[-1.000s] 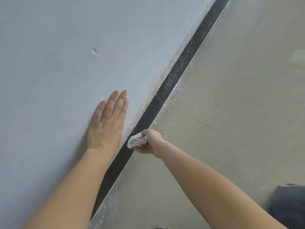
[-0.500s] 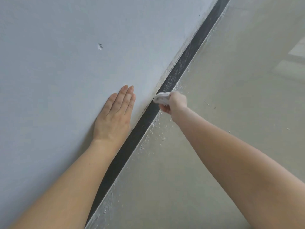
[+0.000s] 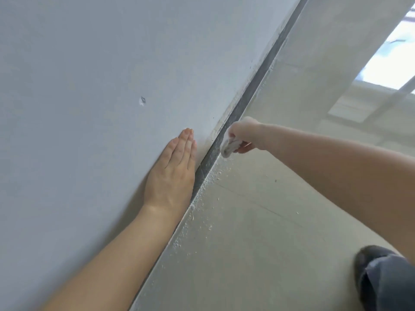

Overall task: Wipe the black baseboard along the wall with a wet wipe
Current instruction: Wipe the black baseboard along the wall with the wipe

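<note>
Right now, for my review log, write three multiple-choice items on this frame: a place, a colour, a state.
1. Where does the left hand rest? A on a bucket; B flat on the wall; C on a knee.
2. What colour is the wet wipe? A white; B blue; C yellow.
3. What is the right hand doing? A hanging empty; B pointing; C gripping the wipe at the baseboard.
Answers: B, straight fingers lie on the wall; A, the wad looks white; C, fingers curl round it at the black strip.
</note>
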Available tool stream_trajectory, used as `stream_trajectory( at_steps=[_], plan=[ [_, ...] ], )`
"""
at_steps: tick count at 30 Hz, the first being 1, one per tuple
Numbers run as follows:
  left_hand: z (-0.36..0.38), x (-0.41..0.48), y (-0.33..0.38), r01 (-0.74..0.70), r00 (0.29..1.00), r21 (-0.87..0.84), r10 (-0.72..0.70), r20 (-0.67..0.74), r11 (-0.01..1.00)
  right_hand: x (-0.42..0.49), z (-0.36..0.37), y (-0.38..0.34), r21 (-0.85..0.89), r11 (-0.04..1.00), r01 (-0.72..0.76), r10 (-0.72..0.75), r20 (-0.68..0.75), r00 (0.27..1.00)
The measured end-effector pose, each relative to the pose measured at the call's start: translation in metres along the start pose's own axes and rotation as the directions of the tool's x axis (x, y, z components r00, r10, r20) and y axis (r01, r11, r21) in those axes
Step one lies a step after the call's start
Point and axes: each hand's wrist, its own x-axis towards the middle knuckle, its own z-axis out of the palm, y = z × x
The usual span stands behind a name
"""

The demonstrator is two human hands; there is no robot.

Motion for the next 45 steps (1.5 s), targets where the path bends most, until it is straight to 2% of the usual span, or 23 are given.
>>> stream_trajectory(
  at_steps=[3, 7, 10, 13, 17, 20, 23, 26, 28, 32, 35, 38, 40, 41, 42, 44, 45],
  plan=[
    [-0.006, 0.035, 0.006, -0.036, 0.999, 0.0, 0.036, 0.035, 0.999, 0.005, -0.032, -0.017, -0.256, 0.961, 0.106, -0.102, 0.026, 0.994],
    [-0.009, 0.091, 0.006, -0.054, 0.998, 0.063, 0.055, -0.022, 0.997, 0.012, -0.042, -0.008, -0.365, 0.92, 0.145, -0.092, 0.159, 0.983],
    [-0.016, 0.111, 0.006, -0.084, 0.996, 0.116, 0.082, 0.022, 0.99, 0.019, -0.033, 0.008, -0.398, 0.9, 0.177, -0.069, 0.271, 0.96],
    [-0.016, 0.116, 0.005, -0.147, 0.988, 0.214, 0.132, 0.082, 0.966, 0.027, -0.016, 0.034, -0.27, 0.954, 0.134, -0.035, 0.342, 0.939],
    [-0.016, 0.114, 0.001, -0.208, 0.973, 0.3, 0.165, 0.162, 0.931, 0.038, 0.023, 0.07, 0.032, 0.999, -0.043, 0.025, 0.425, 0.905],
    [-0.019, 0.114, 0.001, -0.206, 0.969, 0.318, 0.149, 0.195, 0.926, 0.044, 0.051, 0.087, 0.229, 0.944, -0.237, 0.115, 0.444, 0.888],
    [-0.018, 0.114, 0.003, -0.177, 0.977, 0.323, 0.127, 0.17, 0.93, 0.046, 0.069, 0.093, 0.34, 0.861, -0.38, 0.158, 0.53, 0.833],
    [-0.018, 0.114, 0.004, -0.162, 0.979, 0.341, 0.108, 0.172, 0.926, 0.044, 0.071, 0.082, 0.433, 0.778, -0.456, 0.124, 0.605, 0.786],
    [-0.017, 0.113, 0.003, -0.156, 0.985, 0.363, 0.115, 0.131, 0.919, 0.047, 0.067, 0.072, 0.43, 0.785, -0.445, 0.107, 0.614, 0.782],
    [-0.013, 0.112, 0.004, -0.15, 0.988, 0.401, 0.12, 0.101, 0.904, 0.066, 0.045, 0.059, 0.48, 0.764, -0.432, 0.12, 0.552, 0.825],
    [-0.013, 0.113, 0.005, -0.148, 0.987, 0.417, 0.108, 0.118, 0.897, 0.078, 0.02, 0.054, 0.598, 0.664, -0.448, 0.148, 0.483, 0.863],
    [-0.012, 0.112, 0.004, -0.141, 0.989, 0.416, 0.108, 0.103, 0.898, 0.088, -0.004, 0.053, 0.766, 0.541, -0.347, 0.147, 0.32, 0.936],
    [-0.012, 0.111, 0.003, -0.137, 0.99, 0.411, 0.107, 0.096, 0.901, 0.095, -0.012, 0.06, 0.844, 0.453, -0.288, 0.221, 0.206, 0.953],
    [-0.012, 0.111, 0.003, -0.137, 0.99, 0.413, 0.107, 0.095, 0.901, 0.096, -0.012, 0.065, 0.832, 0.478, -0.282, 0.252, 0.177, 0.951],
    [-0.012, 0.112, 0.003, -0.137, 0.99, 0.415, 0.106, 0.096, 0.899, 0.093, -0.008, 0.071, 0.779, 0.55, -0.301, 0.265, 0.178, 0.948],
    [-0.012, 0.112, 0.004, -0.137, 0.989, 0.414, 0.104, 0.103, 0.9, 0.081, 0.009, 0.086, 0.637, 0.673, -0.375, 0.247, 0.285, 0.926],
    [-0.012, 0.112, 0.004, -0.135, 0.989, 0.409, 0.101, 0.105, 0.903, 0.072, 0.018, 0.091, 0.579, 0.7, -0.418, 0.226, 0.376, 0.899]
  ],
)
